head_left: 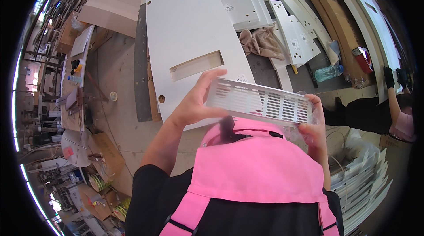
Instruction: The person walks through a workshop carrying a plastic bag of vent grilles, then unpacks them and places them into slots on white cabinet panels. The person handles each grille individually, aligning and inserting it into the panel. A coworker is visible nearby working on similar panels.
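Observation:
Between my two hands I hold a silver slotted vent grille (260,102), long and rectangular, raised in front of my pink apron. My left hand (198,99) grips its left end, thumb below and fingers above. At the right end, my right hand (312,119) pinches the grille, with some clear plastic film (309,134) by the fingers. Beyond the grille lies a large white panel (190,19) with a rectangular cutout (197,65) near its close end. Two round holes show along the panel's left edge.
Several white drilled boards (291,37), a brown cloth (261,43) and a clear bottle (327,73) lie on the table at right. Further right are a long cardboard box (338,19), a tape dispenser (362,60) and another person's gloved hand (388,77). White strips (360,192) are stacked lower right.

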A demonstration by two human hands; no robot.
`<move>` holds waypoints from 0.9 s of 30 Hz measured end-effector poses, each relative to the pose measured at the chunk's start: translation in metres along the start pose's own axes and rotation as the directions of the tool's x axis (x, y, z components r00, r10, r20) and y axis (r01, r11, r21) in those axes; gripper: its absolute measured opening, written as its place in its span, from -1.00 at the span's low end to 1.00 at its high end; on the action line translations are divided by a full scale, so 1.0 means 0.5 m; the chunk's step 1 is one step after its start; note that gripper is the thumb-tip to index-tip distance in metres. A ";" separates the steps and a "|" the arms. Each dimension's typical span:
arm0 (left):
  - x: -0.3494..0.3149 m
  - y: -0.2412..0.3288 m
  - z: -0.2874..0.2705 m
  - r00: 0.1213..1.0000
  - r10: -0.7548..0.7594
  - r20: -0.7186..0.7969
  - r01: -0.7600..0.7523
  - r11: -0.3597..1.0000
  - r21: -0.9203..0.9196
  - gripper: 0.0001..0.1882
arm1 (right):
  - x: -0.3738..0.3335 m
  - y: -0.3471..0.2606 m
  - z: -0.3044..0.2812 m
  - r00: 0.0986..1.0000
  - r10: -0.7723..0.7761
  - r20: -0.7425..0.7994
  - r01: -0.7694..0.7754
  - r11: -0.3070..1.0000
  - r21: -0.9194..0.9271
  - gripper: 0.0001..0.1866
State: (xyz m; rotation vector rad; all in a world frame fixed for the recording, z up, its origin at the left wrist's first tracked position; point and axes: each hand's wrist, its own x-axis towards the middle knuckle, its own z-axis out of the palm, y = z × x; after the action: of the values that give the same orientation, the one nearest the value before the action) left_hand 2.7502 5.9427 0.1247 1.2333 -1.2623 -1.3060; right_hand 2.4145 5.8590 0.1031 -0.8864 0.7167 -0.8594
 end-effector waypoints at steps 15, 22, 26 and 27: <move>-0.026 0.015 0.034 0.992 0.130 0.009 -0.129 0.972 0.196 -0.26 | -0.018 -0.015 -0.020 0.998 0.034 0.046 -0.035 0.999 0.020 -0.11; -0.031 -0.001 0.043 0.991 0.129 -0.020 -0.126 0.988 0.094 -0.30 | -0.020 -0.013 -0.022 0.999 0.039 0.034 -0.041 0.997 0.067 -0.17; -0.038 -0.014 0.047 0.992 0.124 -0.036 -0.122 0.991 0.047 -0.34 | -0.021 -0.016 -0.017 0.998 0.051 0.025 -0.053 0.996 0.078 -0.20; -0.040 -0.018 0.046 0.992 0.121 -0.027 -0.119 0.992 0.049 -0.34 | -0.022 -0.017 -0.015 0.998 0.053 0.024 -0.055 0.995 0.086 -0.20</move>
State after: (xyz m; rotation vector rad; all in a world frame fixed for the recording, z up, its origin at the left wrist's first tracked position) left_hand 2.7291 5.9652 0.1162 1.1867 -1.3312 -1.1734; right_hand 2.4004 5.8627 0.1088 -0.7943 0.6765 -0.8252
